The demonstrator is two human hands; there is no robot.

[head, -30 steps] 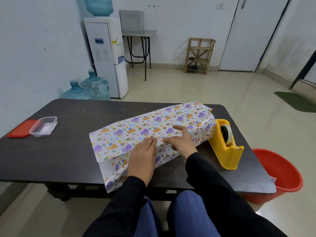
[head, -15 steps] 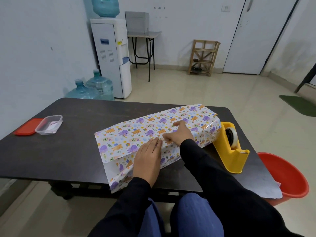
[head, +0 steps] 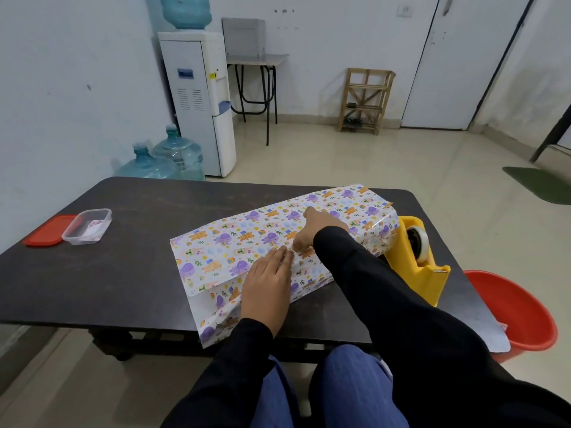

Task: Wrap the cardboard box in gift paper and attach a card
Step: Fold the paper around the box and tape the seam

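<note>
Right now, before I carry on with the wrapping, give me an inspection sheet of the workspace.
Surface: dark table, with the wrapped box lying across its right half.
Job's things: gift paper is folded over the box, its left end open and overhanging the near edge; yellow tape dispenser sits beside the right end; no card seen.
Clutter: clear tub with something pale inside, red lid beside it.
Hands: left hand lies flat on the paper; right hand presses the seam with its fingertips.
Cables: nothing seen.
Surroundings: red bucket on the floor at right; water dispenser, water bottles and wooden rack by the wall.
</note>
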